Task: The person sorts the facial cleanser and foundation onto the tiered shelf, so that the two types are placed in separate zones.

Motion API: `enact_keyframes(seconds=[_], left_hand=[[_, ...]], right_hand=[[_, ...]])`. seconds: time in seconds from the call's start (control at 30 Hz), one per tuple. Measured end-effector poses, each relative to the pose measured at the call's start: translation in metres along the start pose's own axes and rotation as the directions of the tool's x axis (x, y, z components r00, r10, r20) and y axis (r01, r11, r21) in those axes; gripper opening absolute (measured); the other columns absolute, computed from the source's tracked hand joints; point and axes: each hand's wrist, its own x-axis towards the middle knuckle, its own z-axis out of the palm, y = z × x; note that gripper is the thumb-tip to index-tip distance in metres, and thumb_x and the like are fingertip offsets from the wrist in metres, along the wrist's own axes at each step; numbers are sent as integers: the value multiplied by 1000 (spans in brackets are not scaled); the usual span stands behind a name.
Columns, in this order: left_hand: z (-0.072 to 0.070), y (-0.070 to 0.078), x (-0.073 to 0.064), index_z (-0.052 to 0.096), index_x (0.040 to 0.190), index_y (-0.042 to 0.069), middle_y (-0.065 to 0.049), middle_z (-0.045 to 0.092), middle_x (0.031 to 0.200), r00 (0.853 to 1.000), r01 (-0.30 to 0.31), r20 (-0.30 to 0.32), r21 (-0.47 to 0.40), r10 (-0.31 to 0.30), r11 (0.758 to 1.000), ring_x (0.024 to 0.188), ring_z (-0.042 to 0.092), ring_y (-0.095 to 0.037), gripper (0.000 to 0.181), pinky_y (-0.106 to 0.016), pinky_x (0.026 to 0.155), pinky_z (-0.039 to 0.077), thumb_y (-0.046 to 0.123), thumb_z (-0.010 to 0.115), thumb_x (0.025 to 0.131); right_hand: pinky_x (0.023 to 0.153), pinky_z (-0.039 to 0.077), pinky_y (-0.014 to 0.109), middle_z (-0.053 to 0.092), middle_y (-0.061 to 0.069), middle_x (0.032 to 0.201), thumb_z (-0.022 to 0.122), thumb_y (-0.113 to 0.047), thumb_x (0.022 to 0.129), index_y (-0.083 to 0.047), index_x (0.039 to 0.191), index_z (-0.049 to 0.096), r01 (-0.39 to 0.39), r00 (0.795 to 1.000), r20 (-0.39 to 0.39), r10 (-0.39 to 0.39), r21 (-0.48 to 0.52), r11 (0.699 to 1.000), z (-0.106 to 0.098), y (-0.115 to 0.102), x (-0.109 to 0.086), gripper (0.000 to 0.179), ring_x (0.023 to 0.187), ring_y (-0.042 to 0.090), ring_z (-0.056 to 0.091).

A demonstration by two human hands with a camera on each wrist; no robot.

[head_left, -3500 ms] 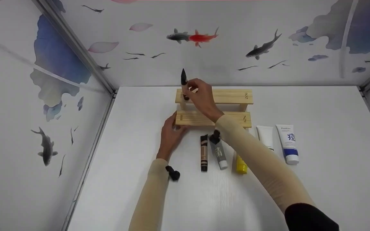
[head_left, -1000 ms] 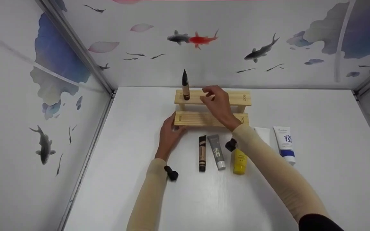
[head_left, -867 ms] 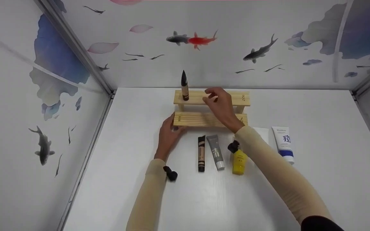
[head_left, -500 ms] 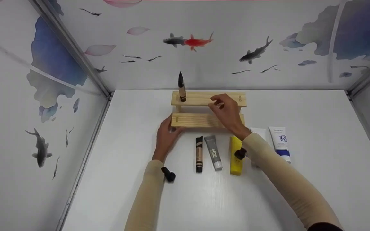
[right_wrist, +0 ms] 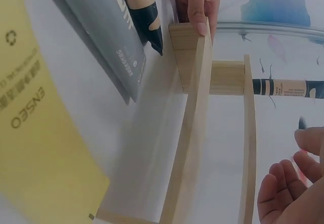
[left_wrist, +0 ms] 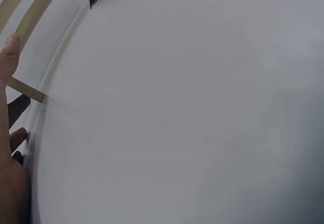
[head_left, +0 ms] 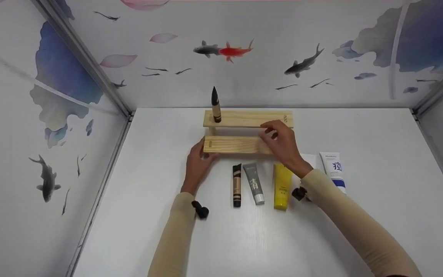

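Observation:
A two-tier wooden rack (head_left: 256,118) stands at the back of the table. My left hand (head_left: 199,165) grips the left end of its lower board (head_left: 233,145); the right wrist view shows the thumb (right_wrist: 202,28) on the board's edge. On the upper board's left end a brown-and-black tube (head_left: 216,109) stands upright on its cap, pointed end up. My right hand (head_left: 283,144) hovers over the rack's right part, fingers loosely bent and holding nothing. In front of the rack lie a second brown-and-black tube (head_left: 237,186), a grey tube (head_left: 254,184) and a yellow tube (head_left: 282,188).
Right of the rack lies a white tube with blue lettering (head_left: 333,169). Another white tube (head_left: 310,158) is mostly hidden by my right arm. A printed wall panel (head_left: 244,84) rises right behind the rack, and another wall (head_left: 10,115) bounds the left side.
My right hand first held the brown-and-black tube on the upper board, then let go. It has moved rightward and nearer to me; the tube stays standing. My left hand keeps its grip.

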Motion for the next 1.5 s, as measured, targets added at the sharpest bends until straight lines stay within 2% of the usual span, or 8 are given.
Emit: enact_keyframes(seconds=[0.23,0.37,0.53,0.8,1.07,1.37,1.5], left_hand=[[-1,0,-1,43,171,18,-8,54,164,1000,-12,3,-19,12,1000,152,50,-26,99,-46,128,40,65,82,93],[-2,1,0,44,170,15,-11,54,164,1000,-19,1,2,19,1000,151,51,-27,97,-46,129,39,59,83,94],[-2,1,1,42,170,11,-14,53,165,1000,-29,6,22,29,999,151,51,-29,94,-46,130,37,51,85,96],[-2,0,0,42,171,15,-10,52,166,1000,-16,12,15,16,1000,155,47,-28,95,-45,130,36,56,83,96],[-1,0,0,42,171,15,-11,52,166,1000,-23,5,22,23,999,154,48,-29,93,-46,130,37,53,84,97],[-1,-2,1,43,171,15,-11,54,164,999,-32,-3,12,32,999,149,52,-27,95,-46,127,40,56,84,96],[0,-3,2,43,170,15,-12,55,163,999,-42,-10,4,42,999,144,54,-26,95,-45,126,41,55,84,95]], right_hand=[[85,59,39,72,16,125,77,-10,106,-2,129,73,-3,999,39,4,-27,1000,-4,-4,-17,25,108,27,69],[85,62,46,73,15,126,78,-10,105,-3,128,74,5,998,62,-2,-34,999,-3,-7,-25,25,108,29,69],[86,61,43,73,16,124,80,-9,103,-2,127,73,5,995,100,1,-57,998,-3,-11,-35,25,107,28,69],[86,60,44,73,12,123,80,-9,103,-2,126,73,64,988,144,-55,-56,996,-2,-12,-53,26,108,29,69],[85,60,43,72,10,121,83,-8,100,-5,126,73,88,978,192,-76,-55,995,2,-12,-68,28,107,31,68],[88,59,48,74,13,124,82,-12,102,-9,130,73,12,965,262,9,-80,997,7,-11,-89,30,111,29,67],[97,59,49,72,10,126,81,-18,104,-5,130,74,-21,955,291,49,-100,995,9,-8,-95,30,116,27,66]])
